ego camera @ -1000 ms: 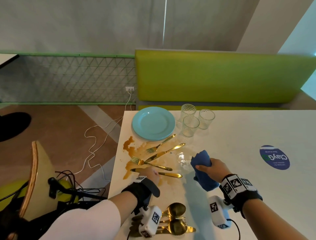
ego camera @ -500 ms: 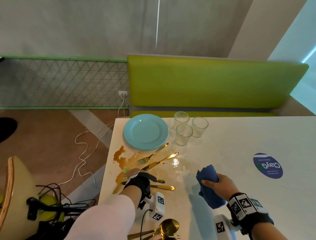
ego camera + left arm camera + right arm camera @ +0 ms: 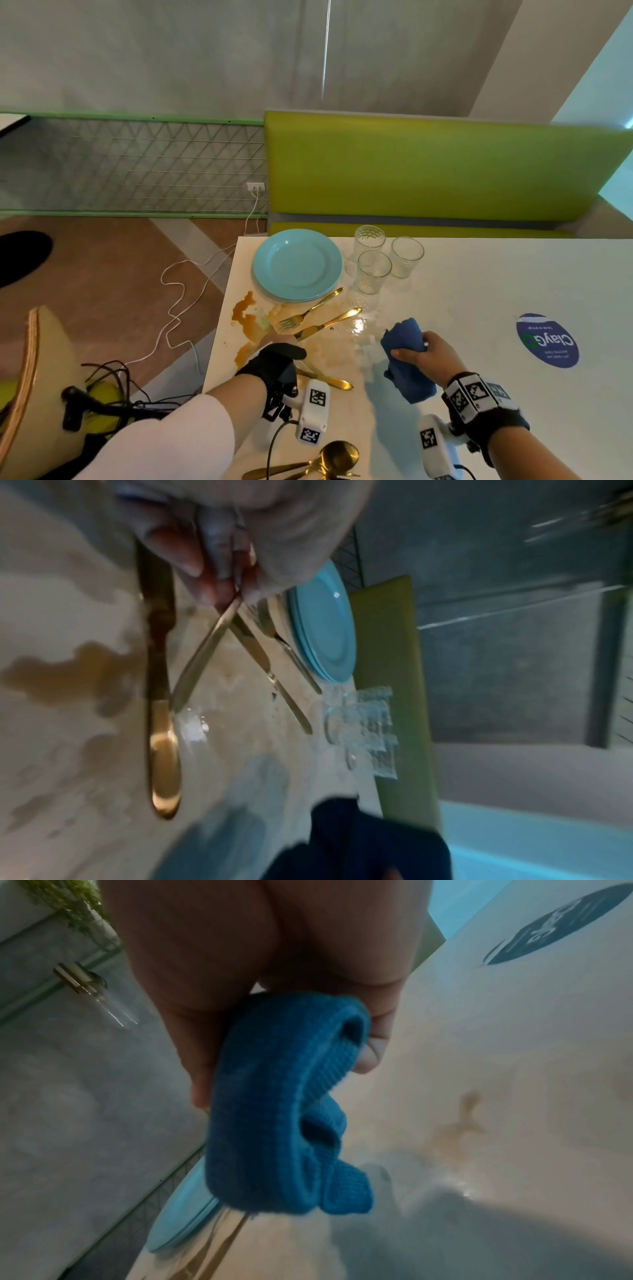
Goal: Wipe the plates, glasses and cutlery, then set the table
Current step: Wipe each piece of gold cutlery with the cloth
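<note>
Left hand pinching a gold fork; right hand gripping a blue cloth.

Left hand [image 3: 274,356]: fingers [image 3: 209,585] pinched on the head end of a gold fork [image 3: 202,653], handle angled out over the wet worktop [image 3: 479,274]. Right hand [image 3: 428,353]: fingers and thumb curled round a bunched blue cloth [image 3: 406,359], held just above the worktop, right of the left hand. Gold knife [image 3: 325,377]: flat on the worktop, just near of the left hand. Second fork [image 3: 308,313] and second knife [image 3: 329,323]: lying in the brown spill [image 3: 243,308], just far of the left hand. Stack of teal plates [image 3: 296,263]: far left corner. Three glasses [image 3: 373,274]: upright, clustered just right of the plates. Gold spoons [image 3: 339,455]: near edge. Blue round sticker [image 3: 546,341]: far right.
</note>
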`<move>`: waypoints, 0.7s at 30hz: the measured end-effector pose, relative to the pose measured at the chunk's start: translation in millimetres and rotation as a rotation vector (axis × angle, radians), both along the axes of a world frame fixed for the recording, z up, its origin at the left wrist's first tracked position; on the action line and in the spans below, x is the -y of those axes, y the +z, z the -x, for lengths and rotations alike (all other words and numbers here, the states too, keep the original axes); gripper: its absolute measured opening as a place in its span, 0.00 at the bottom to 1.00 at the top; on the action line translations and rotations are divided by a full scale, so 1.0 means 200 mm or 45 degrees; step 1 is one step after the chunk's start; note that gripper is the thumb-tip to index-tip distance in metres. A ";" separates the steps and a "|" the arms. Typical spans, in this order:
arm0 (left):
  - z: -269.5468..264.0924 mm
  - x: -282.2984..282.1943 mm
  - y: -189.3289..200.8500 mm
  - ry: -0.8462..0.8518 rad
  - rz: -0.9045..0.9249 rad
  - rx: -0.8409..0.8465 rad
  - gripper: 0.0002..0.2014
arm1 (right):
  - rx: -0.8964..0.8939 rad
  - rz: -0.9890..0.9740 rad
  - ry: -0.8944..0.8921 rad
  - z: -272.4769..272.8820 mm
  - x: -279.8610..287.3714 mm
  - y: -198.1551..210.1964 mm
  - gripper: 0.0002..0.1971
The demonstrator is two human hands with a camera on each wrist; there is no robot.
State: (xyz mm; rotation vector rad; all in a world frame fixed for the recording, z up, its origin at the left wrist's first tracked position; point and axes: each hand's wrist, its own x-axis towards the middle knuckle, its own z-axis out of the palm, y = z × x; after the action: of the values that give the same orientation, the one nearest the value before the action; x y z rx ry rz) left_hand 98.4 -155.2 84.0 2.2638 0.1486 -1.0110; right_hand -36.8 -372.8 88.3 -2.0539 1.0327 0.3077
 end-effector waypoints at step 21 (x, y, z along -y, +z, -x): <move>0.15 0.11 0.26 -0.531 0.288 0.598 0.10 | 0.653 -0.543 -0.359 -0.35 -0.37 0.19 0.07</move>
State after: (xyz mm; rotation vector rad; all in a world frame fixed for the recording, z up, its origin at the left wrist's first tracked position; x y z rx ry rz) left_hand 68.1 -178.1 135.2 2.2944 -0.6264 -0.6200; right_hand 32.4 -298.6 125.3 -1.4698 0.8320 -0.1353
